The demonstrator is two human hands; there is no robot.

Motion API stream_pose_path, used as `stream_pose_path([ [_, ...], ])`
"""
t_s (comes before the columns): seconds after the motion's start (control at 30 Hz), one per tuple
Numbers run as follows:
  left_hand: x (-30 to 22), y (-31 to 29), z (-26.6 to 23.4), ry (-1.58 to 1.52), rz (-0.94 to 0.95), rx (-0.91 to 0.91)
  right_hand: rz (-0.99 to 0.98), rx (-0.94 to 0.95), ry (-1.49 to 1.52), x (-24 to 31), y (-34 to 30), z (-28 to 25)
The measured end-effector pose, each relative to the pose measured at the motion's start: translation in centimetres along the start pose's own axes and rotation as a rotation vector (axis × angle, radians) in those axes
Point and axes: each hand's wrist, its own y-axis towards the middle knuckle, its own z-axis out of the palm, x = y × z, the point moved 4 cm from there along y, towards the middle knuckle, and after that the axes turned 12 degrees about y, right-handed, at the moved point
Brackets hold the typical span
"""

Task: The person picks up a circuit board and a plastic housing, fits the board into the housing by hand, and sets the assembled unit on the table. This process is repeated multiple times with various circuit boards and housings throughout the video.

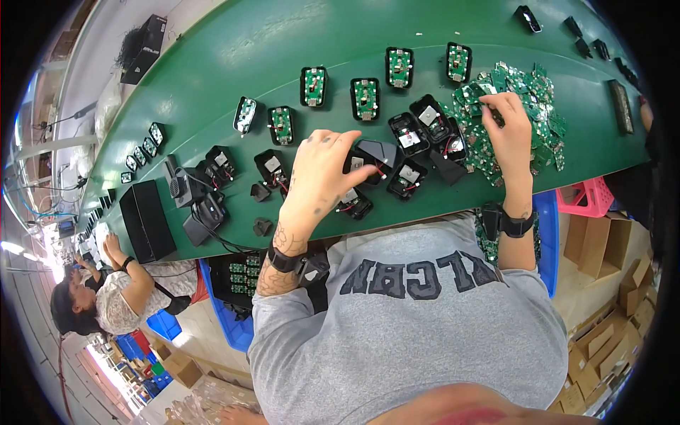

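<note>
My left hand (324,173) hovers over several open black plastic housings, thumb and index finger spread apart with nothing between them. Below it are housings with wires and a white part inside, such as one housing (409,134) and another (407,178). A dark wedge-shaped cover (377,151) lies beside the left fingertips. At the pile of loose green circuit boards (542,124), my right hand (508,127) has its thumb and fingertips pinched together at a circuit board on the pile's left side. The fingertips partly hide that board.
Housings fitted with green boards (313,86) stand along the far side of the green table (234,78). At left are a black box (146,221) and cabled black devices (205,216). Blue bins (232,327) sit under the near edge. Another person (117,290) works at left.
</note>
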Motion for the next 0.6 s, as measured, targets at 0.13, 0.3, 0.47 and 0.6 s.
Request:
stream_pose_path([
  [0.13, -0.3, -0.6, -1.0, 0.042, -0.026, 0.028, -0.225, 0.092, 0.017, 1.0, -0.2, -1.1],
  [0.3, 0.9, -0.4, -0.9, -0.152, -0.057, 0.193, -0.230, 0.249, 0.104, 1.6, 0.0, -1.5],
  [0.47, 1.7, -0.4, 0.1, -0.082, 0.030, 0.061, -0.158, 0.365, 0.081, 0.0, 1.0, -0.6],
  [0.6, 2.4, -0.8, -0.8, -0.116, 0.061, -0.089, -0.246, 0.418, -0.060, 0.2, 1.3, 0.4],
])
